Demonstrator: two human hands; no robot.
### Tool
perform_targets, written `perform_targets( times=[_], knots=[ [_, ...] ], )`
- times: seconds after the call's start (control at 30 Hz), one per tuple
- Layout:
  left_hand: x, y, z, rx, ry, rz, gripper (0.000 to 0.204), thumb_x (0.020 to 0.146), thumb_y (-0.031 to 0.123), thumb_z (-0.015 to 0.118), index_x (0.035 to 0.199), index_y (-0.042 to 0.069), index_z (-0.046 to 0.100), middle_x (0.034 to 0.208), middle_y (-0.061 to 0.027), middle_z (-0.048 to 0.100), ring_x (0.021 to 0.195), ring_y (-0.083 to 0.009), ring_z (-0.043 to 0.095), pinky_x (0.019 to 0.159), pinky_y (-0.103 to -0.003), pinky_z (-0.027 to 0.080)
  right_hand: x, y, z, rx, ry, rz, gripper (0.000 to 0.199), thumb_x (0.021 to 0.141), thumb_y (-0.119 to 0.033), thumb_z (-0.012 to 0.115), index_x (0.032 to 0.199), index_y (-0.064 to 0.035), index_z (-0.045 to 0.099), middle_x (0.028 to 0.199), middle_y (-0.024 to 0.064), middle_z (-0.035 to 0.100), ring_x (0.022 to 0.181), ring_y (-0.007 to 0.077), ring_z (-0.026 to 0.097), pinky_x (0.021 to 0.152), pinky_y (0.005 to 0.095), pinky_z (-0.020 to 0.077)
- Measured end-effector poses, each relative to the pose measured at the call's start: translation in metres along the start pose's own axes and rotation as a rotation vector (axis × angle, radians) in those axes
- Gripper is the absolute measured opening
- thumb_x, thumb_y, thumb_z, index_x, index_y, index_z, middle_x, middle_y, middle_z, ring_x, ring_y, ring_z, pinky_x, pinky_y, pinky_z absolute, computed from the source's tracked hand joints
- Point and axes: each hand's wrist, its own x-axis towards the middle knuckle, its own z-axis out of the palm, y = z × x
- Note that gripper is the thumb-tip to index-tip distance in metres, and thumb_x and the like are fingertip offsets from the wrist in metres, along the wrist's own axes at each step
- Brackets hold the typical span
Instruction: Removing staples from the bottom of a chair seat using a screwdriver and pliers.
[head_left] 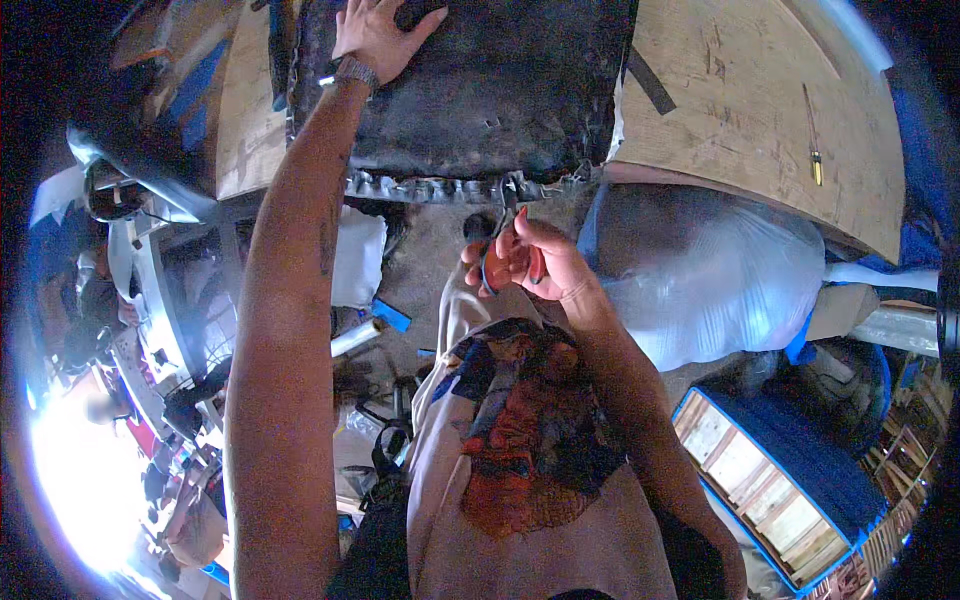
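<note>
A black, leather-like padded panel (470, 110) lies on the table in front of me, its near edge ragged with pale, gathered material. My left hand (380, 40) rests on its far left part with the fingers spread; a watch is on that wrist. My right hand (535, 262) grips red-handled pliers (495, 270) below the near edge. Their dark jaws reach up to the ragged border, right of its middle. Whether the jaws are clamped on the material I cannot tell.
A screwdriver (817, 168) with a yellow handle and a dark strip (652, 84) lie on the wooden tabletop (730, 120). Below it on the right are a plastic-wrapped bundle (715, 280) and a blue-edged wooden box (765, 490). Clutter and a person (100, 290) are at left.
</note>
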Motion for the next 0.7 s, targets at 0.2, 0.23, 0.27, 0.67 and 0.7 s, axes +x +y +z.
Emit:
perform_targets(
  times=[0.2, 0.23, 0.27, 0.67, 0.7],
  knots=[
    [-0.004, -0.001, -0.018, 0.045, -0.019, -0.052, 0.045, 0.084, 0.045, 0.059, 0.107, 0.007, 0.058, 0.112, -0.0129, 0.049, 0.106, -0.0317, 0.046, 0.092, -0.045, 0.037, 0.006, 0.002, 0.011, -0.867, 0.377, -0.019, 0.034, 0.091, -0.033, 0.053, 0.070, -0.0075, 0.055, 0.069, 0.0054, 0.058, 0.057, 0.0173, 0.054, 0.049, 0.0320, 0.0408],
    [-0.005, -0.001, -0.020, 0.047, -0.021, -0.052, 0.045, 0.084, 0.045, 0.059, 0.107, 0.007, 0.058, 0.112, -0.0129, 0.049, 0.106, -0.0317, 0.046, 0.092, -0.045, 0.037, 0.016, 0.010, 0.003, -1.351, 0.525, -0.507, 0.032, 0.090, -0.031, 0.055, 0.070, -0.0060, 0.056, 0.066, 0.0052, 0.059, 0.056, 0.0170, 0.055, 0.050, 0.0322, 0.0417],
    [-0.002, 0.002, -0.016, 0.036, -0.029, -0.045, 0.044, 0.084, 0.045, 0.060, 0.106, 0.007, 0.058, 0.111, -0.0130, 0.050, 0.106, -0.0317, 0.046, 0.091, -0.046, 0.038, 0.023, 0.014, -0.002, -1.812, 0.675, -1.035, 0.031, 0.089, -0.029, 0.057, 0.070, -0.0046, 0.057, 0.063, 0.0050, 0.060, 0.056, 0.0167, 0.056, 0.051, 0.0324, 0.0425],
    [0.000, 0.005, -0.010, 0.031, 0.002, -0.012, 0.043, 0.084, 0.044, 0.060, 0.106, 0.007, 0.058, 0.112, -0.0136, 0.049, 0.106, -0.0321, 0.046, 0.091, -0.046, 0.038, -0.002, 0.005, 0.001, -0.094, 0.008, 0.059, 0.044, 0.091, -0.040, 0.049, 0.084, 0.0016, 0.062, 0.102, 0.0225, 0.062, 0.095, 0.0368, 0.060, 0.085, 0.0430, 0.0473],
    [0.003, 0.008, -0.005, 0.021, -0.027, -0.038, 0.044, 0.084, 0.044, 0.060, 0.107, 0.007, 0.058, 0.113, -0.0136, 0.049, 0.107, -0.0322, 0.046, 0.091, -0.046, 0.038, 0.000, 0.006, -0.012, -0.114, -0.001, 0.063, 0.050, 0.090, -0.045, 0.048, 0.086, 0.0021, 0.062, 0.112, 0.0278, 0.057, 0.103, 0.0414, 0.057, 0.087, 0.0447, 0.0466]
  ],
)
